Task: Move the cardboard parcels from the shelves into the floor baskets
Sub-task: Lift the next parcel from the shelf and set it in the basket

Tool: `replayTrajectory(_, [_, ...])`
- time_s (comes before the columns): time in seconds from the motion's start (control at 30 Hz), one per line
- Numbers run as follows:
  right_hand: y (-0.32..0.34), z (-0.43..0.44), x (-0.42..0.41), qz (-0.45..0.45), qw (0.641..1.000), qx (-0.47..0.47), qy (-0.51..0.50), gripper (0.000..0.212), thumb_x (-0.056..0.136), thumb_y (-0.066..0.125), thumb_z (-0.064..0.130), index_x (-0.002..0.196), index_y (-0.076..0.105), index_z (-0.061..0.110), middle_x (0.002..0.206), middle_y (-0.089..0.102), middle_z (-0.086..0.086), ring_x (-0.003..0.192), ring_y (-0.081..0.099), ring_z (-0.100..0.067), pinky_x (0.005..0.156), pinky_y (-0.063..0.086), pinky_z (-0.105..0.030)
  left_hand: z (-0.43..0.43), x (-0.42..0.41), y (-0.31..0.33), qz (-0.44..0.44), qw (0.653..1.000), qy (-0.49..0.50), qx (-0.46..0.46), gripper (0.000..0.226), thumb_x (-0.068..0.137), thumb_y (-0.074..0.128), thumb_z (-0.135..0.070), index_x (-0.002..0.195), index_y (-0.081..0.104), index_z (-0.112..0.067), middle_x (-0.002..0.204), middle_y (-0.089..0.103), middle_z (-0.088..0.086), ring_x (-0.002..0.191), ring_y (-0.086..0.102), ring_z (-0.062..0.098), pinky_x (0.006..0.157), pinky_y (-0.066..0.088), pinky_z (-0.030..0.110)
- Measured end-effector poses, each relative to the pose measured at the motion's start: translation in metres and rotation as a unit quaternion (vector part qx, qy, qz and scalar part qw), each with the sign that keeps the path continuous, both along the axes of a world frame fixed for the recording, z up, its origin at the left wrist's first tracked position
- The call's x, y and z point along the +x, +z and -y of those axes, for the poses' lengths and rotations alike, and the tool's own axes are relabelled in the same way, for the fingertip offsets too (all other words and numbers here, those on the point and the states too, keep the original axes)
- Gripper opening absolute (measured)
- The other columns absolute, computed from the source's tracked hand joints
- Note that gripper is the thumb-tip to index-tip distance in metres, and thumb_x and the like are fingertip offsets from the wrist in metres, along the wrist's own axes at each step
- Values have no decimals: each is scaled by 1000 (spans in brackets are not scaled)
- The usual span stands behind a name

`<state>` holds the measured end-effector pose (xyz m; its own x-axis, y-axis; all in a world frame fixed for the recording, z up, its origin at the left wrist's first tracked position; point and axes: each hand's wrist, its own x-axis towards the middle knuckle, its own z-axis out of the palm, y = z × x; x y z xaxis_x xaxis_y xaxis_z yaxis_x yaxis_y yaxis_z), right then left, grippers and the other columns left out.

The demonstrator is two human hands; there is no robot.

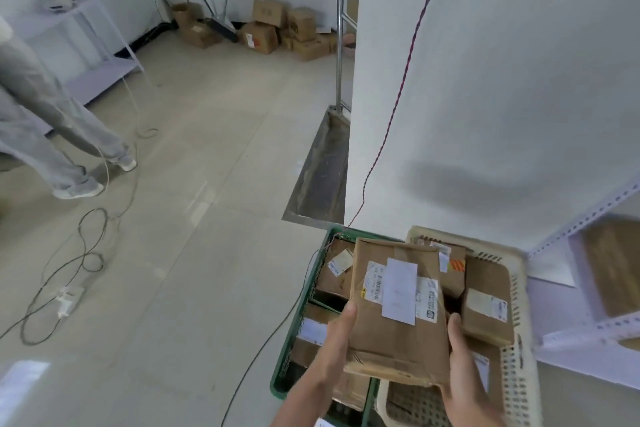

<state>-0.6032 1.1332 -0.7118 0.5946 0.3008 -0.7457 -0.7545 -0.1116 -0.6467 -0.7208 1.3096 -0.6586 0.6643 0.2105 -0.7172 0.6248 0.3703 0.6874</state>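
Note:
A flat brown cardboard parcel point(398, 308) with white labels hangs above two floor baskets. My left hand point(337, 333) grips its left edge and my right hand point(460, 357) grips its right edge, thumbs on top. Below it a green basket point(298, 319) holds several cardboard parcels. To its right a cream basket point(519, 305) holds more parcels, one with a white label point(485, 308). Another parcel point(613, 263) lies on the white metal shelf point(571, 232) at the far right.
A person in grey trousers point(45, 121) stands at the left. Loose cables and a power strip point(69, 298) lie on the tiled floor. A pile of cardboard boxes point(277, 29) sits by the far wall. A white pillar point(485, 80) rises behind the baskets, with a red wire point(398, 94) down it.

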Motion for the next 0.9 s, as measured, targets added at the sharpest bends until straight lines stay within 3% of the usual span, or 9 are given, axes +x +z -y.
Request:
replayTrajectory(0.1, [-46, -32, 18, 7, 1000, -2, -17, 90, 79, 50, 86, 157, 44, 42, 161, 49, 4, 149, 45, -26, 125, 31, -57, -32, 24, -49, -20, 1000, -12, -3, 93, 86, 32, -97, 165, 31, -48, 172, 33, -8, 158, 32, 20, 131, 23, 50])
replayTrajectory(0.27, [-134, -78, 37, 18, 999, -28, -43, 98, 75, 51, 89, 161, 37, 44, 168, 37, 11, 156, 33, -19, 129, 24, -54, -76, 59, -122, -15, 1000, -11, 8, 68, 108, 27, -69, 169, 23, -40, 175, 30, -6, 162, 25, 22, 129, 21, 48])
replayTrajectory(0.43, [-230, -118, 48, 48, 998, -18, -27, 108, 61, 59, 101, 152, 51, 43, 157, 55, 5, 146, 50, -24, 124, 34, -55, -123, 64, -235, 66, 994, -77, 45, 71, 93, 44, -85, 156, 24, -63, 143, 34, -47, 138, 38, -7, 117, 24, 37])
replayTrajectory(0.53, [-293, -140, 57, 58, 997, -14, -38, 101, 65, 58, 100, 148, 57, 42, 149, 62, 1, 138, 58, -27, 120, 40, -57, -147, 74, -321, 71, 991, -92, 59, 100, 86, 62, -86, 165, 9, -57, 160, 32, -32, 154, 33, 10, 122, 30, 45])
replayTrajectory(0.6, [-332, -153, 63, 72, 995, -16, -63, 89, 74, 56, 94, 144, 61, 40, 148, 64, -2, 136, 59, -29, 119, 41, -58, -161, 84, -368, 93, 986, -116, 80, 107, 77, 75, -84, 162, 14, -60, 152, 47, -32, 143, 49, 4, 108, 43, 29])
replayTrajectory(0.67, [-367, -166, 73, 84, 993, -23, -80, 72, 78, 55, 89, 129, 70, 41, 139, 70, -2, 129, 63, -27, 118, 43, -56, -173, 93, -409, 114, 978, -139, 108, 110, 73, 87, -73, 157, 16, -61, 136, 53, -38, 123, 52, -12, 89, 42, 13])
replayTrajectory(0.7, [-384, -172, 78, 86, 992, -25, -85, 64, 81, 54, 86, 122, 73, 41, 131, 74, -2, 124, 66, -26, 116, 45, -55, -178, 99, -427, 123, 973, -152, 126, 115, 71, 92, -67, 157, 15, -60, 137, 53, -36, 123, 52, -12, 90, 42, 12])
replayTrajectory(0.8, [-426, -185, 96, 94, 993, -29, -70, 62, 89, 49, 83, 125, 73, 39, 121, 79, -1, 117, 69, -26, 110, 51, -51, -192, 117, -474, 128, 960, -175, 180, 122, 71, 96, -44, 163, 15, -44, 151, 52, -13, 140, 52, 11, 119, 44, 33])
replayTrajectory(0.9, [-455, -200, 113, 109, 992, -30, -54, 60, 93, 43, 83, 125, 73, 42, 123, 78, 0, 114, 69, -23, 99, 55, -46, -203, 135, -506, 129, 940, -172, 265, 114, 70, 89, -28, 161, 21, -27, 148, 50, 2, 140, 49, 26, 120, 45, 50])
